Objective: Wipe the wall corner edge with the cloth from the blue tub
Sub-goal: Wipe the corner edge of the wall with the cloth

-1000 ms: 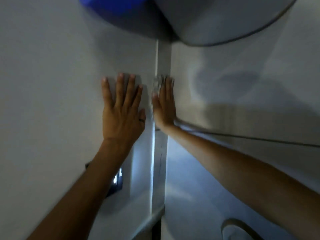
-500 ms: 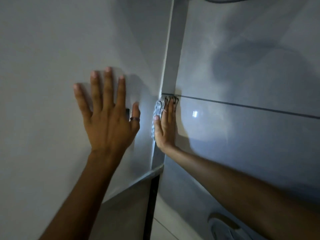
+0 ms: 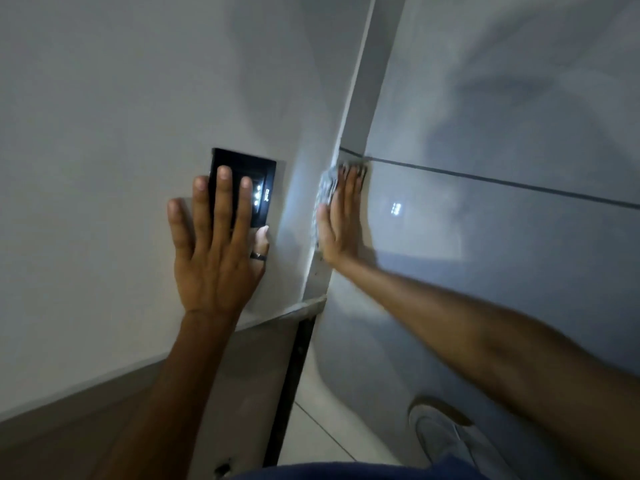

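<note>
The wall corner edge (image 3: pixel 356 98) runs as a pale vertical strip between the white wall on the left and the glossy grey panel on the right. My right hand (image 3: pixel 341 220) lies flat against that edge, pressing a grey patterned cloth (image 3: pixel 325 188) onto it; only the cloth's left rim shows past my fingers. My left hand (image 3: pixel 218 244) rests flat on the white wall, fingers spread, its fingertips over a black switch panel. It holds nothing. The blue tub is out of sight.
The black switch panel (image 3: pixel 256 181) with small lit dots sits on the white wall left of the corner. A dark seam (image 3: pixel 502 181) crosses the grey panel. Below are a skirting ledge (image 3: pixel 304 306), tiled floor (image 3: pixel 311 420) and a shoe (image 3: pixel 440 438) reflected in the grey panel.
Both hands have slid down the wall. The right hand with the cloth has moved down the corner edge to just under the dark seam, and the left hand now overlaps the switch panel.
</note>
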The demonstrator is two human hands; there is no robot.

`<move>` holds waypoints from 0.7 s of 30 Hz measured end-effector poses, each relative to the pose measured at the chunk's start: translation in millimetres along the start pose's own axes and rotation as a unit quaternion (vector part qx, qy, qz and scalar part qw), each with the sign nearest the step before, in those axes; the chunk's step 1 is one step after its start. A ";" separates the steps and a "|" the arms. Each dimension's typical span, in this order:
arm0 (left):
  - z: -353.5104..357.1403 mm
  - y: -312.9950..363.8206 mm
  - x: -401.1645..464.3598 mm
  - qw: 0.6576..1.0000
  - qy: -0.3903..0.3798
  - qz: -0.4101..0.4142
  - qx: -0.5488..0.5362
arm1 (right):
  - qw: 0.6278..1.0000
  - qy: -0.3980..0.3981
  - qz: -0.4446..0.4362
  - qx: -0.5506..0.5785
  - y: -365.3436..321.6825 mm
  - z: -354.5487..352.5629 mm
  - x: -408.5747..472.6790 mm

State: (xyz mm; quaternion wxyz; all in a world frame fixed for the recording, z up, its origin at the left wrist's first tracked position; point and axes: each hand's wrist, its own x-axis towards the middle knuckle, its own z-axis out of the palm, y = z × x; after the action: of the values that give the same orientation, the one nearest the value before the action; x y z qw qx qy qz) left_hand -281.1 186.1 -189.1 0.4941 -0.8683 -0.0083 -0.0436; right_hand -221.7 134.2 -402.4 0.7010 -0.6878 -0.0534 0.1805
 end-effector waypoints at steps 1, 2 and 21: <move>1.0 0.4 0.2 1.000 0.001 -0.001 -0.001 | 1.000 0.010 0.002 -0.005 -2.7 -6.6 26.0; 2.1 0.8 -0.1 1.000 0.001 -0.002 -0.002 | 1.000 0.019 -0.002 -0.012 -4.4 -14.1 51.8; 11.0 2.9 -3.0 0.999 0.035 -0.014 -0.008 | 0.994 -0.075 0.070 0.028 12.3 35.3 -133.8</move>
State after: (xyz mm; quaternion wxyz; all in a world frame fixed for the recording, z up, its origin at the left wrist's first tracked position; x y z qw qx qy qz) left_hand -283.2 194.1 -197.5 0.4862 -0.8701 -0.0029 -0.0808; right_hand -359.7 123.7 -389.6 0.7000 -0.6542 -0.0522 0.2815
